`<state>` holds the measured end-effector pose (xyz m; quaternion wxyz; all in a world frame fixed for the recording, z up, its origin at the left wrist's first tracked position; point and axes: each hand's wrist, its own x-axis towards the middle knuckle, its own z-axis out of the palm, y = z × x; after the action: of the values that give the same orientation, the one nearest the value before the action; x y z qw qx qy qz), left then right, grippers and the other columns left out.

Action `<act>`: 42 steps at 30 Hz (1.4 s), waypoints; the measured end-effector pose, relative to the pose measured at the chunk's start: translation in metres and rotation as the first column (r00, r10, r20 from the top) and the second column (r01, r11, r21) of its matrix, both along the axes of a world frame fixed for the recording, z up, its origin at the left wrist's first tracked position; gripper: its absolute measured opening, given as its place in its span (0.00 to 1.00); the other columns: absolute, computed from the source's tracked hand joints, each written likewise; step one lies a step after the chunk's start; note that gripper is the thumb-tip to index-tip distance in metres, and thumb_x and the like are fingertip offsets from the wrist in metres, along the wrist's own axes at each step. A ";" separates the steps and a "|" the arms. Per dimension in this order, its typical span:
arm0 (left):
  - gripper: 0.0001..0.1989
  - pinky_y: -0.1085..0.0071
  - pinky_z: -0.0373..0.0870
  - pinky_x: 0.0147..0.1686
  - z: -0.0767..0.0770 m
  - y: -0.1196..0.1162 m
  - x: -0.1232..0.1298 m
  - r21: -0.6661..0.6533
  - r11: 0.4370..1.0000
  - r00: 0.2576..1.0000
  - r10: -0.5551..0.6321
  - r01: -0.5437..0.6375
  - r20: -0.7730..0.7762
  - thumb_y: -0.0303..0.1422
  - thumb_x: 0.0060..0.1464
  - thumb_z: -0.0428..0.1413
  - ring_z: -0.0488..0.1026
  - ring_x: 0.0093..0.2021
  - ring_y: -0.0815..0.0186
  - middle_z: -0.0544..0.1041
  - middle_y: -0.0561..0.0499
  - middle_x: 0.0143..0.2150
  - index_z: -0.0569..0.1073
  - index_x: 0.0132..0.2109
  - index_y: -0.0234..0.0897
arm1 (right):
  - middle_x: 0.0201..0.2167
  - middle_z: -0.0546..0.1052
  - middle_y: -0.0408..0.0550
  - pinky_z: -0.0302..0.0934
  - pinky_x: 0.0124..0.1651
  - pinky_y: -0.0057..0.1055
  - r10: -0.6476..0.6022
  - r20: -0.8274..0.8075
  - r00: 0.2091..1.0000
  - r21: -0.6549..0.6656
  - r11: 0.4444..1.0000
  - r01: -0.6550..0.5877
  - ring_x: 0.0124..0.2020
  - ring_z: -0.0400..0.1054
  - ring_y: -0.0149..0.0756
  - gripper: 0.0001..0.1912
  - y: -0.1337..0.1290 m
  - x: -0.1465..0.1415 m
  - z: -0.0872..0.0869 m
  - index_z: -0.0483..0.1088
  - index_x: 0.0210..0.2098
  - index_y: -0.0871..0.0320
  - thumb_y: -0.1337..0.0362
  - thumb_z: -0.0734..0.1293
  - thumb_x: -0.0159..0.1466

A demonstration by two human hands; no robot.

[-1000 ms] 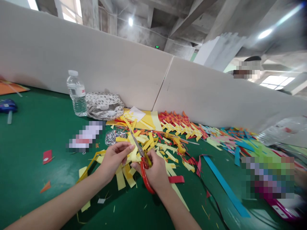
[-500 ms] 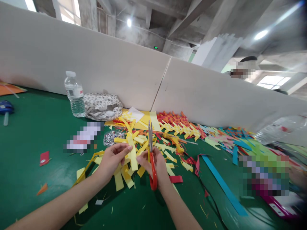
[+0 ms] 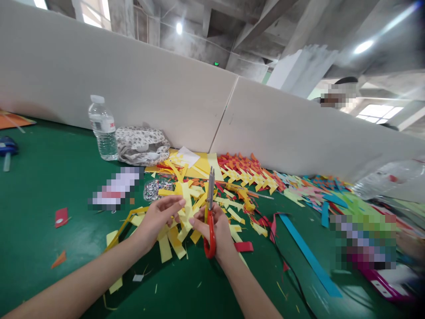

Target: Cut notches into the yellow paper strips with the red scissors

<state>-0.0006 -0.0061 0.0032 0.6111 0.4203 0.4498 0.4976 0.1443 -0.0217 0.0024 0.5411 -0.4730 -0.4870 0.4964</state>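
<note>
**Hands at the yellow strips, scissors upright**

Head view: near the centre of the frame, slightly low, the left hand point(image 3: 156, 221) pinches a yellow strip point(image 3: 185, 212) between thumb and fingers point(image 3: 175, 204). The right hand point(image 3: 217, 232) touches the strip's other side and grips red-handled scissors point(image 3: 210, 212); its fingers are curled through the handles, and the blades, shut together, point straight up. Both hands hover just above a loose heap of strips point(image 3: 199, 199) on the green counter point(image 3: 49, 186).

Containers: a clear water bottle point(image 3: 102, 128) with a white cap stands upright in the upper left, against the white partition point(image 3: 166, 93); whether it holds water cannot be told. Just right of it lies a patterned cloth pouch point(image 3: 141, 146), slumped, its contents hidden. A small clear bag of googly eyes point(image 3: 154, 189) sits above the left hand.

To the right, orange and yellow folded pieces point(image 3: 252, 173) lie in rows by the partition, and a blue strip point(image 3: 308, 254) runs toward the lower right.
</note>
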 end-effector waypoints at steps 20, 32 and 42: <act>0.12 0.78 0.65 0.23 -0.005 0.007 -0.003 0.019 0.997 0.997 0.077 -0.077 0.021 0.37 0.37 0.61 0.71 0.29 0.69 0.74 0.51 0.27 0.73 0.31 0.36 | 0.23 0.65 0.38 0.56 0.25 0.27 -0.165 0.599 0.784 0.122 0.986 0.114 0.21 0.61 0.29 0.19 -0.004 0.008 0.003 0.58 0.36 0.56 0.57 0.67 0.48; 0.12 0.76 0.70 0.32 -0.003 0.008 -0.004 0.025 0.983 0.966 0.172 -0.180 0.193 0.35 0.36 0.62 0.71 0.29 0.71 0.74 0.54 0.28 0.72 0.30 0.35 | 0.30 0.70 0.43 0.51 0.27 0.27 -0.166 0.858 0.486 0.177 0.984 0.023 0.30 0.64 0.36 0.22 -0.008 0.011 0.002 0.58 0.37 0.55 0.59 0.68 0.45; 0.12 0.75 0.70 0.31 -0.004 0.006 -0.001 0.015 0.983 0.962 0.175 -0.182 0.211 0.35 0.34 0.63 0.71 0.27 0.72 0.74 0.55 0.26 0.72 0.29 0.35 | 0.29 0.70 0.44 0.51 0.27 0.26 -0.153 0.861 0.484 0.173 0.985 0.002 0.31 0.65 0.38 0.21 -0.009 0.010 0.001 0.57 0.37 0.55 0.59 0.67 0.46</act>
<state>-0.0017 -0.0001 -0.0004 0.6004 0.3339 0.4105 0.5996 0.1544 -0.0306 0.0033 0.2757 -0.6387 -0.7072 0.1262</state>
